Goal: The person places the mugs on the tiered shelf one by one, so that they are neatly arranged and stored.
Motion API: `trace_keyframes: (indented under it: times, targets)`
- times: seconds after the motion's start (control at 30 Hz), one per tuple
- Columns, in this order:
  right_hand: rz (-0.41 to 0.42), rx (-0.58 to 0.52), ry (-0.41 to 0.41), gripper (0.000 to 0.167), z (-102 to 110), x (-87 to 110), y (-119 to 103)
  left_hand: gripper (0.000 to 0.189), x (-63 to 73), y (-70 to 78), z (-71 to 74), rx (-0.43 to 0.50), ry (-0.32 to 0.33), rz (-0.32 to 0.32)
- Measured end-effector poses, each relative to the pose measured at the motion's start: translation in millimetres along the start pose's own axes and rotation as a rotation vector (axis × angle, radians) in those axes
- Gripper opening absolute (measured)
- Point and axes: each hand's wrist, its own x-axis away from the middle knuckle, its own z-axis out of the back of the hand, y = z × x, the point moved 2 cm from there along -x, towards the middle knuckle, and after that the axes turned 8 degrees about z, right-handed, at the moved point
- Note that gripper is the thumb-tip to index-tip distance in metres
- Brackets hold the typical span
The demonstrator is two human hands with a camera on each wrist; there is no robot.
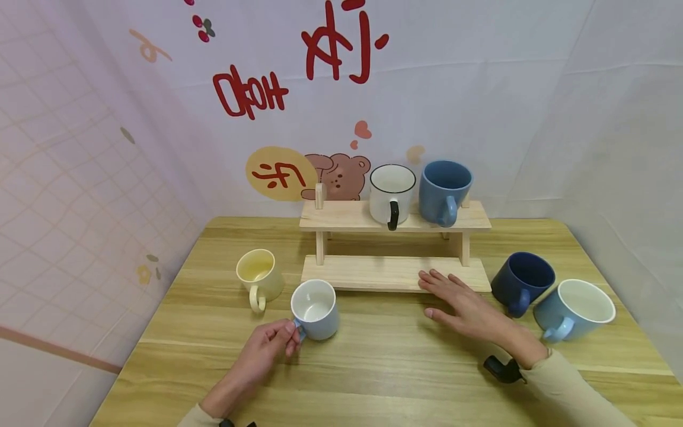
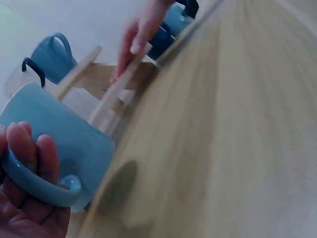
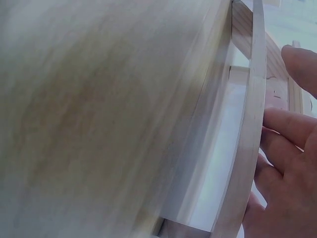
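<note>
Clock faces are as in my head view, centred on the small blue mug (image 1: 316, 320) unless noted. My left grip (image 1: 271, 344), at 8 o'clock, has its fingers curled round that mug's handle (image 2: 47, 191). The mug is upright, pale inside, over the near-left part of the desk (image 1: 373, 379); I can't tell if its base touches the wood.

My right grip (image 1: 465, 305) is at 3 o'clock, fingers extended, gripping nothing, fingertips touching the front edge of the lower shelf (image 1: 368, 276) of a wooden rack (image 1: 395, 265).

Rack sits toward 2 o'clock. On its upper shelf (image 1: 341, 216): white mug (image 1: 388, 201) with dark rim and black handle (image 1: 393, 214), handle toward 6 o'clock; tall blue mug (image 1: 434, 198) just beside it, at its 3 o'clock, handle also toward 6.

Yellow mug (image 1: 269, 283) on the desk at 10 o'clock, near the small blue one, handle toward 6. Far off at 3 o'clock, past my right grip: navy mug (image 1: 509, 290), then wide blue mug (image 1: 555, 311) at the navy one's 4 o'clock, both upright. Behind the rack, a printed white sheet (image 1: 480, 101) with a cartoon bear (image 1: 344, 175) at 12 o'clock.
</note>
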Motion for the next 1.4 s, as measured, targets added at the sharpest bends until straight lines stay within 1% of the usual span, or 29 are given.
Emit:
trace_keyframes:
  times: [0.13, 0.2, 0.3, 0.43, 0.57, 0.63, 0.7, 0.93, 1.2, 1.3, 1.4]
  targets:
    - [-0.005, -0.011, 0.0, 0.063, 0, -0.3, 0, 0.036, -2.9, 16.4, -0.9, -0.008, 0.047, -0.044]
    - [-0.003, -0.011, 0.002, 0.063, 0, -0.4, 0, 0.035, -4.1, 25.0, -1.9, 0.016, 0.07, -0.045]
    - [-0.003, -0.009, 0.005, 0.063, 0, -0.3, 1, 0.035, -5.8, 38.7, -4.1, 0.039, 0.098, -0.065]
    - [-0.004, -0.012, 0.005, 0.063, 0, 0.0, 1, 0.037, -9.2, 55.2, -7.0, 0.041, 0.14, -0.086]
    - [-0.007, -0.013, 0.001, 0.064, -1, 0.1, 1, 0.041, -14.3, 68.6, -9.3, 0.052, 0.194, -0.063]
    - [-0.008, -0.012, 0.0, 0.064, -1, 0.1, 1, 0.042, -17.7, 75.0, -10.6, 0.066, 0.215, -0.065]
    - [-0.009, -0.011, 0.001, 0.064, -1, 0.2, 2, 0.042, -21.3, 80.9, -12.2, 0.088, 0.224, -0.078]
    - [-0.012, -0.008, 0.003, 0.064, -1, 0.9, 2, 0.04, -35.7, 99.4, -19.5, 0.143, 0.248, -0.159]
    - [-0.009, -0.005, 0.003, 0.063, -2, 2.2, 3, 0.039, -54.1, 118.3, -29.3, 0.184, 0.271, -0.215]
    - [-0.004, -0.003, 0.004, 0.063, -2, 1.9, 4, 0.04, -61.9, 124.7, -32.5, 0.188, 0.28, -0.246]
    - [-0.004, -0.007, 0.008, 0.063, -3, 1.6, 3, 0.041, -70.5, 129.4, -35.5, 0.192, 0.283, -0.252]
